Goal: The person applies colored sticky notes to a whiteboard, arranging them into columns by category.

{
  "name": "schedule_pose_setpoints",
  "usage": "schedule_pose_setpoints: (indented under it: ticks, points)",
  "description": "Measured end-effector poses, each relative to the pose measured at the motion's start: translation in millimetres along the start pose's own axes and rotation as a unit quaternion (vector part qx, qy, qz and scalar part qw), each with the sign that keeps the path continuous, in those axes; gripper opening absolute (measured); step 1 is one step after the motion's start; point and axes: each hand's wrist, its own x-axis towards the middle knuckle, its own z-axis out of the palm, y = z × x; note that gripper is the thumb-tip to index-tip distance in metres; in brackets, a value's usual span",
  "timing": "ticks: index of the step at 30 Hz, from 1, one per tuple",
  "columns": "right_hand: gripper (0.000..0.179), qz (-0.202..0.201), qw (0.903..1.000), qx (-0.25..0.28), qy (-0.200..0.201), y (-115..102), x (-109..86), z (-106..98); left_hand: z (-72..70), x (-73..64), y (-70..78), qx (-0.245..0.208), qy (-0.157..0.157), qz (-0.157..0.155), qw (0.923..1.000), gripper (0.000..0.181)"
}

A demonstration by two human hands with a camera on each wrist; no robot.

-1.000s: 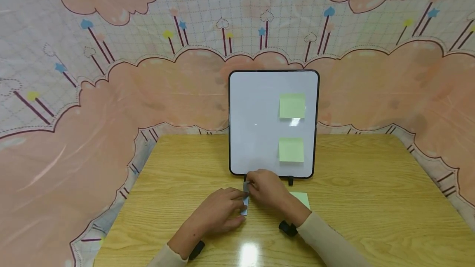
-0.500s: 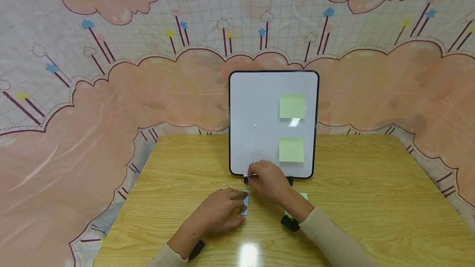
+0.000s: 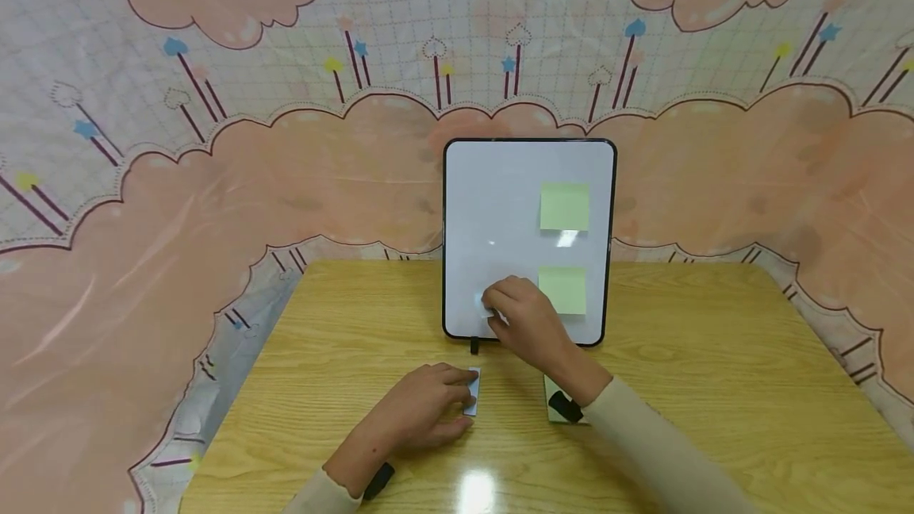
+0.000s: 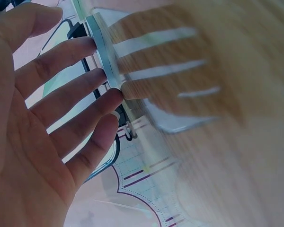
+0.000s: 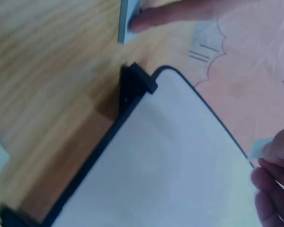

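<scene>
Nearest, the left hand (image 3: 421, 408) spreads its fingers, tips touching a pale-blue pad (image 3: 474, 387) on the tabletop (image 3: 343, 316); it should be light and fairly firm, best steadied by its edges. Beyond, the right hand (image 3: 528, 324) pinches a pale-blue note (image 3: 481, 306) before the whiteboard (image 3: 493, 212); contact cannot be told. The note is likely featherlight, limp, easily creased, best held at one edge. No writing or brand can be read anywhere.
</scene>
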Motion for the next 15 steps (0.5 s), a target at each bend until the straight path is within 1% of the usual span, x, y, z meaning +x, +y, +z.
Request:
schedule_pose_setpoints:
  ticks: [4, 8, 15]
  points:
    - [0.029, -0.021, 0.9992, -0.024, 0.025, 6.8, 7.2, -1.8, -0.4, 0.6, -0.8, -0.003, -0.009, -0.007, 0.9999, 0.020]
    - [0.028, -0.042, 0.9966, -0.050, 0.050, 14.5, 13.0, -2.4, -1.2, 1.2, -2.1, -0.007, -0.014, -0.007, 0.9999, 0.021]
    - [0.024, -0.074, 0.9894, -0.071, 0.102, 25.7, 27.0, -2.6, -2.9, 1.7, -3.6, -0.015, -0.008, 0.000, 0.9999, 0.022]
